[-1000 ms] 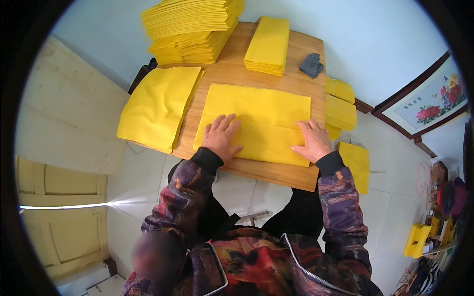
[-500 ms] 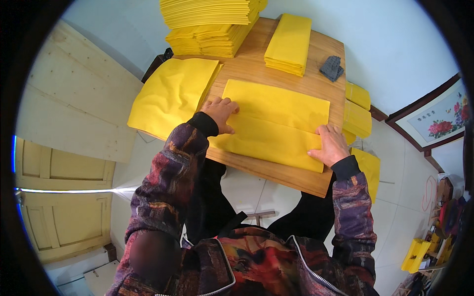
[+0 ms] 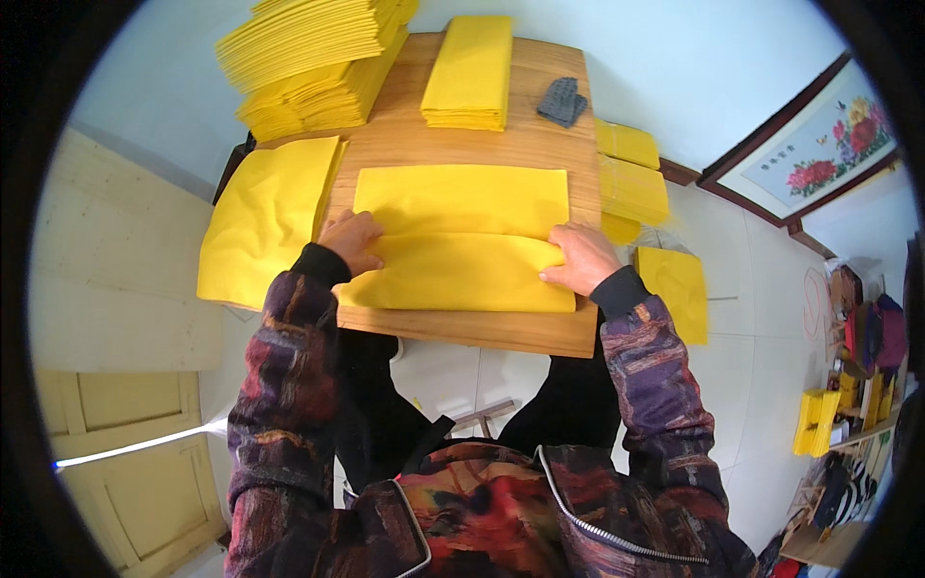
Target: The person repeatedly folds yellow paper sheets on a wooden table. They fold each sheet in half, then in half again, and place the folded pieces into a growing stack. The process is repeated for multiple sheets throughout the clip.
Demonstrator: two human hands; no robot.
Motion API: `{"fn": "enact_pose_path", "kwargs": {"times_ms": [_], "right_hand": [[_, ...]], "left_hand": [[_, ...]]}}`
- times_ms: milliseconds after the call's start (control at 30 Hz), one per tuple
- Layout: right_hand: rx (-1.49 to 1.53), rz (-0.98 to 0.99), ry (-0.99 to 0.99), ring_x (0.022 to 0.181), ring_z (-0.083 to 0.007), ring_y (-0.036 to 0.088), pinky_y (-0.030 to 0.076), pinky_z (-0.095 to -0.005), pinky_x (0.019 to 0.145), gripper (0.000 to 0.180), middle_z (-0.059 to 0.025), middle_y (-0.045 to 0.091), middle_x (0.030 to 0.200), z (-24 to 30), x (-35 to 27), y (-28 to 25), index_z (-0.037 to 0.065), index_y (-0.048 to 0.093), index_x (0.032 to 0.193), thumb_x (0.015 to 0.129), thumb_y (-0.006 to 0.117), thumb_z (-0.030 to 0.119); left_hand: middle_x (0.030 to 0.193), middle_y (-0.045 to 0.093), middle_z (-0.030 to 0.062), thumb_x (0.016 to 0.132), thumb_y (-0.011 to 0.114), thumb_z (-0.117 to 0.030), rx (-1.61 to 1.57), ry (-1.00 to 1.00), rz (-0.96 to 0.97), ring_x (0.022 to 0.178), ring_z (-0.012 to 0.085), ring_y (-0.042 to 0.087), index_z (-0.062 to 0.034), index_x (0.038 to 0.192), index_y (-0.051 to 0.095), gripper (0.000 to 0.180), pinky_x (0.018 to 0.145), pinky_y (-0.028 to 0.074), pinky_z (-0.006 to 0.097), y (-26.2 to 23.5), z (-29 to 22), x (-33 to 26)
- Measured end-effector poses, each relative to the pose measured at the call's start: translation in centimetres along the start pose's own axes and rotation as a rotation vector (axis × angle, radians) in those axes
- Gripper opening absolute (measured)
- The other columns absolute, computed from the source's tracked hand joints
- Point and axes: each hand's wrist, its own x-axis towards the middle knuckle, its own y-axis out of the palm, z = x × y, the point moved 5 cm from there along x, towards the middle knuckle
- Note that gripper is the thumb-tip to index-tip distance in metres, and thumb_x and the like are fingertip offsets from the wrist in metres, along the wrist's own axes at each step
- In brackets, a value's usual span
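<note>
Here's the yellow sheet (image 3: 462,247), matte and cloth-like, stretched lengthwise across the near part of the wooden table (image 3: 540,332). A long folded edge runs side to side through its middle, lifted slightly and held at both ends, throwing a thin shadow. Beyond it, the far panel lies flat; the near edge sits close to the table's. Looks like one folded piece, though the layers underneath can't be made out.

A short row of small dark characters (image 3: 761,176) stands on the framed flower picture (image 3: 816,141), toward its left side.
</note>
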Motion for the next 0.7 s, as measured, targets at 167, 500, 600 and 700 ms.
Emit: {"fn": "enact_pose_path", "kwargs": {"times_ms": [167, 500, 600, 700], "right_hand": [[0.121, -0.103, -0.035, 0.092, -0.038, 0.057, 0.046, -0.0426, 0.079, 0.03, -0.0191, 0.061, 0.09, -0.7, -1.0, 0.3, -0.001, 0.06, 0.089, 0.07, 0.073, 0.017], [0.504, -0.21, 0.169, 0.07, -0.018, 0.057, 0.047, -0.0323, 0.065, 0.018, -0.0111, 0.059, 0.076, -1.9, -2.0, 0.6, -0.002, 0.057, 0.09, 0.083, 0.065, 0.012], [0.475, -0.261, 0.188, 0.071, -0.0239, 0.058, 0.047, -0.0356, 0.065, 0.018, -0.0135, 0.06, 0.077, -2.2, -1.8, 0.8, -0.002, 0.057, 0.09, 0.084, 0.064, 0.013], [0.438, -0.265, 0.281, 0.08, -0.0388, 0.062, 0.049, -0.0443, 0.069, 0.02, -0.0204, 0.065, 0.084, -2.8, -1.5, 1.6, -0.001, 0.057, 0.091, 0.083, 0.063, 0.017]], "left_hand": [[0.089, 0.056, 0.0126, 0.066, 0.073, -0.017, -0.202, 0.064, -0.108, 0.092, 0.0327, 0.053, -0.003, 0.092, 0.059, 0.033, 0.082, 0.045, 0.039, 0.0, 0.0, -0.9], [0.077, 0.063, 0.0065, 0.076, 0.07, -0.016, -0.843, -0.207, -0.006, 0.071, 0.0158, 0.059, -0.0011, 0.091, 0.063, 0.022, 0.068, 0.049, 0.029, 0.5, 2.2, -1.5], [0.075, 0.063, 0.0063, 0.077, 0.069, -0.017, -0.759, -0.234, -0.068, 0.07, 0.015, 0.059, -0.0006, 0.09, 0.063, 0.022, 0.067, 0.049, 0.029, 0.2, 2.6, -1.2], [0.074, 0.063, 0.0081, 0.077, 0.069, -0.019, -0.71, -0.276, -0.125, 0.07, 0.0165, 0.06, 0.0, 0.089, 0.062, 0.023, 0.067, 0.049, 0.03, 0.2, 2.9, -0.8]]}}
